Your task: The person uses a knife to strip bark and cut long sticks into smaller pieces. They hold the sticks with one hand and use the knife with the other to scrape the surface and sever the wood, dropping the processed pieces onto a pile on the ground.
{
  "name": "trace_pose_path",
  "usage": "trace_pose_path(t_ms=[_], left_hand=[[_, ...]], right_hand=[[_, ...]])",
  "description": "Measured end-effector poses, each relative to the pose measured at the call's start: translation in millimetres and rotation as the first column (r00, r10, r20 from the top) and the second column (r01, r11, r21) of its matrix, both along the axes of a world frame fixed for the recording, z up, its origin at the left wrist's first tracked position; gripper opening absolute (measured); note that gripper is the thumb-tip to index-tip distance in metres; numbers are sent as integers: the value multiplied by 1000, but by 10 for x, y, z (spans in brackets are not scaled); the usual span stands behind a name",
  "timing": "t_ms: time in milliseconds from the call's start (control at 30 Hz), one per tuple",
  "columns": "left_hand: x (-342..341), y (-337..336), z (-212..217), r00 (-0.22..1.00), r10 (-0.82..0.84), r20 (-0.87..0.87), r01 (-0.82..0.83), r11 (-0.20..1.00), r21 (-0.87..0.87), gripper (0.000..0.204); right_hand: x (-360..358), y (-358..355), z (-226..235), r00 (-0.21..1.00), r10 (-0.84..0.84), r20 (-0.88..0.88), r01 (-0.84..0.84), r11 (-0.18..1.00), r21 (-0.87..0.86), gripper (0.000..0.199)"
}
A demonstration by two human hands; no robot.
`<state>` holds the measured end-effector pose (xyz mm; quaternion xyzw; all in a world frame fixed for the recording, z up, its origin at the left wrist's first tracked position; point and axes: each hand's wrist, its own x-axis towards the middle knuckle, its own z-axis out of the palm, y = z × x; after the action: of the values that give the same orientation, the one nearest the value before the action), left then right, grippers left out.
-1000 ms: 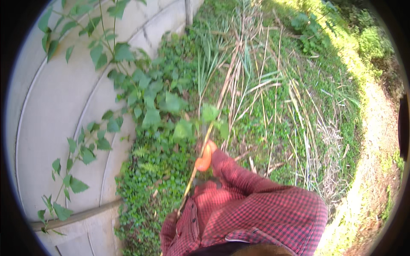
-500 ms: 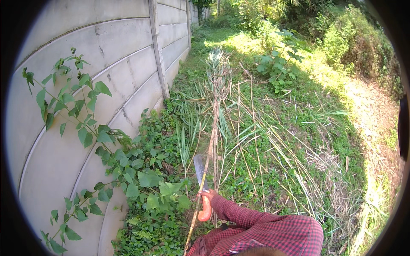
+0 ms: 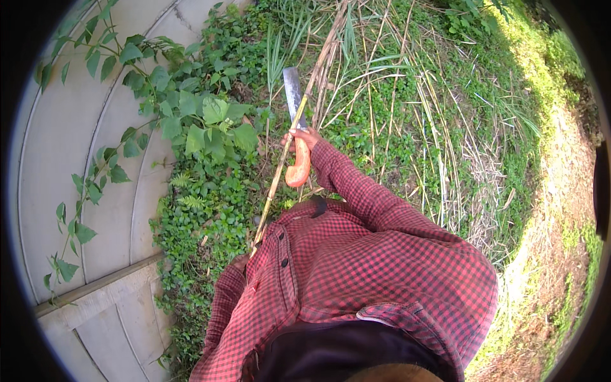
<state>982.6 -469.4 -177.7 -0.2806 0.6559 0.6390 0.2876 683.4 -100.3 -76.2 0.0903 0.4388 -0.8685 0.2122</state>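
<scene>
My right hand (image 3: 303, 137) is closed around a long, thin, jointed yellowish stalk (image 3: 274, 186) and a machete. The machete's blade (image 3: 292, 92) points up and away, broad and grey. Below the hand hangs its curved orange handle (image 3: 298, 172). The stalk slants across the handle's left side, its dry leafy top stretching away over the ground and its near end reaching my left side. Close to that end, a small part of my left hand (image 3: 239, 261) shows past the checked sleeve. Its fingers are hidden, so its grip cannot be made out.
A grey panel wall (image 3: 57, 165) runs along the left, with a leafy climbing plant (image 3: 210, 121) in front of it. Cut dry stalks (image 3: 433, 127) lie over the green ground cover ahead and to the right. Farther right is a sunlit dirt strip (image 3: 563, 172).
The view has tipped down toward my body, so the shirt front and left sleeve now show. My right hand still holds the machete and stalk.
</scene>
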Motion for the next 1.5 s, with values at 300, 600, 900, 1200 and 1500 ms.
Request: trace_pose_path(t_ms=[300, 600, 900, 1200, 1500], left_hand=[[281, 195, 445, 975, 65, 213, -179, 799, 574, 29], [205, 448, 391, 988, 67, 139, -136, 808, 573, 30], [344, 490, 455, 935, 356, -12, -354, 924, -143, 29], [-1225, 1309, 1318, 968, -30, -249, -34, 968, -250, 52], [-1290, 1719, 883, 893, -119, -434, 41, 982, -185, 32]], right_hand=[[-108, -120, 137, 991, 132, -35, -133, 990, -51, 34], [-362, -148, 145, 977, 176, -122, -190, 974, -122, 25], [-303, -224, 80, 956, 260, -134, -274, 956, -108, 34], [-92, -371, 37, 982, 170, 84, -156, 976, -150, 37], [63, -205, 0, 964, -114, 241, 73, 982, 172, 38]])
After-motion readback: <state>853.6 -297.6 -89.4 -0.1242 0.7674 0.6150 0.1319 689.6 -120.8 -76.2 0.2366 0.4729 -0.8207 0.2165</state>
